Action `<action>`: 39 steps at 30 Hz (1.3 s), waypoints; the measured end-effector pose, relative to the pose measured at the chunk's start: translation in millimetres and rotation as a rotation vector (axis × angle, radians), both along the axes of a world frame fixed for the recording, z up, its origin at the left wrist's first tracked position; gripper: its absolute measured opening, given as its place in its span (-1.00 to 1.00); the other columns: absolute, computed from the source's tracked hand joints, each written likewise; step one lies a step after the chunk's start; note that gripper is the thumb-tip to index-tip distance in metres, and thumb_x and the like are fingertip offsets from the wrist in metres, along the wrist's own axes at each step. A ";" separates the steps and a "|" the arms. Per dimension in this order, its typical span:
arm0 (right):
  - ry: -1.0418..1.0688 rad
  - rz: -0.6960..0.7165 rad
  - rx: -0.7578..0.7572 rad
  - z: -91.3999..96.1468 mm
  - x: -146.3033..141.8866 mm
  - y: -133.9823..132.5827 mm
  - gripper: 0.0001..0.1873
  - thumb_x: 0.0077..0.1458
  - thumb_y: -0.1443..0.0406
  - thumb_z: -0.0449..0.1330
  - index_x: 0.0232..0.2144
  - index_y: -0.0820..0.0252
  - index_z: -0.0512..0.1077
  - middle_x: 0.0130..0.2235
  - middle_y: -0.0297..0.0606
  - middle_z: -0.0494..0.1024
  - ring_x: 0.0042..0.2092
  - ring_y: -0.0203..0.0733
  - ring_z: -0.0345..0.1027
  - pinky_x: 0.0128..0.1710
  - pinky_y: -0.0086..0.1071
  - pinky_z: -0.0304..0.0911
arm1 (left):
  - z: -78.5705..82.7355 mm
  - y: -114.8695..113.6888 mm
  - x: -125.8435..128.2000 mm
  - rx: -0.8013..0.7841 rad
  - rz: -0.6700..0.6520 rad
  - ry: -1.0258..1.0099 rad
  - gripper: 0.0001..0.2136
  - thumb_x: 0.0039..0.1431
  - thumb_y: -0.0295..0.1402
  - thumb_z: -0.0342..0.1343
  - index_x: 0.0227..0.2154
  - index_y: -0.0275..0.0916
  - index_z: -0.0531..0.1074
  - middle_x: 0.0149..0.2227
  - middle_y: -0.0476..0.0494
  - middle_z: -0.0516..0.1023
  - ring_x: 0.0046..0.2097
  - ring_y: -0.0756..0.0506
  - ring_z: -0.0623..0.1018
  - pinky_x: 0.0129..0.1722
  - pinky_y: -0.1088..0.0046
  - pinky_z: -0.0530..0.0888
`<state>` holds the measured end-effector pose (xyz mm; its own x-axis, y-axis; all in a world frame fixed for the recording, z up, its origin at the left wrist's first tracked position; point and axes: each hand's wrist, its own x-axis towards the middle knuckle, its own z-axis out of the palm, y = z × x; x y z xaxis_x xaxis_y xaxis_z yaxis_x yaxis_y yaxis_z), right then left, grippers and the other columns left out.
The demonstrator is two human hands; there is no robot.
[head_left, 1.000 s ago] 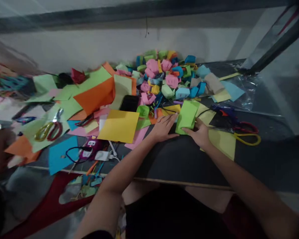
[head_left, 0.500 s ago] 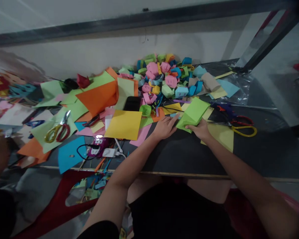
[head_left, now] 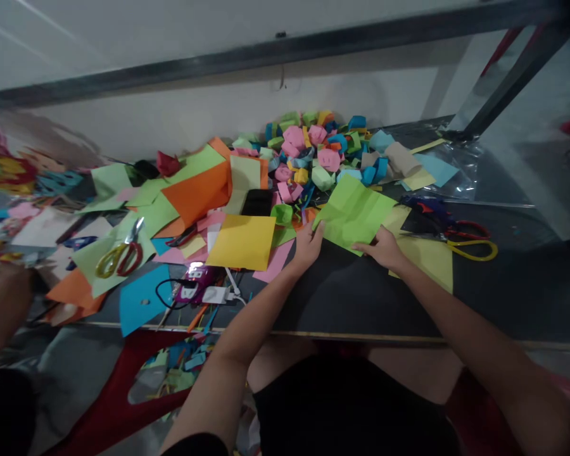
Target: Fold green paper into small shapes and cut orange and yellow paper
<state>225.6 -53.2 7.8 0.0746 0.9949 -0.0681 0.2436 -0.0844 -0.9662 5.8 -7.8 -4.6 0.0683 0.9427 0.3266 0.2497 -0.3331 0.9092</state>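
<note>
A bright green sheet of paper (head_left: 354,212) with crease lines is spread out between my two hands, raised a little off the dark table (head_left: 342,297). My left hand (head_left: 308,246) grips its left edge, thumb in front. At the lower right corner, my right hand (head_left: 382,248) pinches the sheet. Pale yellow sheets (head_left: 425,263) lie just right of my right hand, with red-and-yellow-handled scissors (head_left: 470,240) beside them. A yellow-orange sheet (head_left: 241,242) rests left of my left hand, near a small folded green paper piece (head_left: 282,214).
Folded paper pieces (head_left: 327,158) are heaped against the wall. A black phone (head_left: 257,202), a purple device (head_left: 197,283) with cables and a second pair of scissors (head_left: 121,253) lie leftward among coloured sheets. Another person's arm (head_left: 4,304) reaches in at far left. A metal bar (head_left: 218,63) crosses above.
The green paper has opened from a folded shape into a wider creased sheet. My left hand has come off the table and taken its left edge. The other person's arm has moved further in.
</note>
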 end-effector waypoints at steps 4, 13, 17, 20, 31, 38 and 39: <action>0.074 -0.029 0.055 1.4 2.4 0.9 -0.06 -0.31 -0.03 0.55 0.10 0.13 0.35 -0.35 -0.25 0.61 -0.54 -0.17 0.39 -0.59 -0.24 0.41 | 0.5 3.0 -0.4 -0.135 0.017 -0.132 -0.61 0.25 0.03 0.14 -0.40 -0.24 0.45 -0.50 0.02 0.39 -0.48 0.00 0.36 -0.44 0.49 0.37; -0.127 -0.035 0.283 2.8 15.0 -1.1 -0.09 0.22 0.01 0.20 0.49 -0.05 -0.04 -0.25 -0.23 0.61 -0.36 -0.12 0.55 -0.39 -0.23 0.52 | 3.1 7.3 -11.7 -0.187 0.086 0.192 -0.79 0.23 -0.25 0.16 -0.48 -0.23 0.40 -0.56 0.07 0.39 -0.49 0.01 0.39 -0.43 0.53 0.31; -0.636 0.062 0.583 13.7 18.1 -5.0 -0.23 0.19 0.15 0.26 0.40 0.06 0.22 0.21 0.02 0.45 0.06 0.09 0.51 -0.09 -0.10 0.54 | -3.0 1.6 -8.4 0.028 0.048 0.468 -0.87 0.23 -0.30 0.13 -0.33 -0.22 0.53 -0.46 -0.06 0.56 -0.43 -0.07 0.51 -0.39 0.46 0.40; -0.917 0.191 0.788 26.4 14.8 -8.7 -0.36 0.22 0.26 0.28 0.32 0.10 0.32 0.32 0.03 0.36 0.31 0.17 0.30 0.19 0.02 0.36 | -10.9 -5.8 -3.2 0.267 0.006 0.649 -0.79 0.24 -0.30 0.12 -0.15 -0.21 0.58 -0.36 -0.16 0.64 -0.35 -0.12 0.60 -0.35 0.43 0.46; -0.965 0.601 0.858 16.2 33.3 2.8 -0.61 0.44 0.28 -0.01 -0.25 0.09 0.62 -0.23 -0.23 0.71 -0.11 -0.09 0.56 0.03 -0.14 0.34 | 17.9 6.9 -10.7 0.233 0.039 0.866 -0.65 0.25 -0.37 0.21 0.09 -0.24 0.49 0.05 -0.37 0.60 0.09 -0.32 0.58 0.09 0.08 0.53; -0.582 0.640 0.314 24.1 36.6 19.8 -0.63 0.15 0.08 0.34 -0.02 0.02 0.61 -0.11 -0.21 0.71 -0.13 -0.03 0.58 -0.10 -0.20 0.43 | 6.9 18.0 -10.3 0.462 -0.568 0.873 -0.65 0.38 -0.52 -0.06 0.09 -0.24 0.53 0.16 -0.28 0.58 0.22 -0.16 0.54 0.18 0.20 0.51; -0.551 0.664 0.232 26.4 40.0 23.4 -0.58 0.09 0.08 0.38 0.00 0.01 0.61 -0.09 -0.21 0.70 -0.13 -0.03 0.58 -0.15 -0.22 0.44 | 5.2 19.9 -11.2 0.442 -0.578 0.850 -0.65 0.39 -0.51 -0.07 0.09 -0.25 0.53 0.16 -0.28 0.58 0.21 -0.16 0.55 0.18 0.20 0.51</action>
<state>265.6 -29.8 34.3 -0.5591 0.8289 0.0155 0.6075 0.4223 -0.6727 -5.4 12.2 0.6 0.8191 0.5093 0.2640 0.4363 -0.8519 0.2897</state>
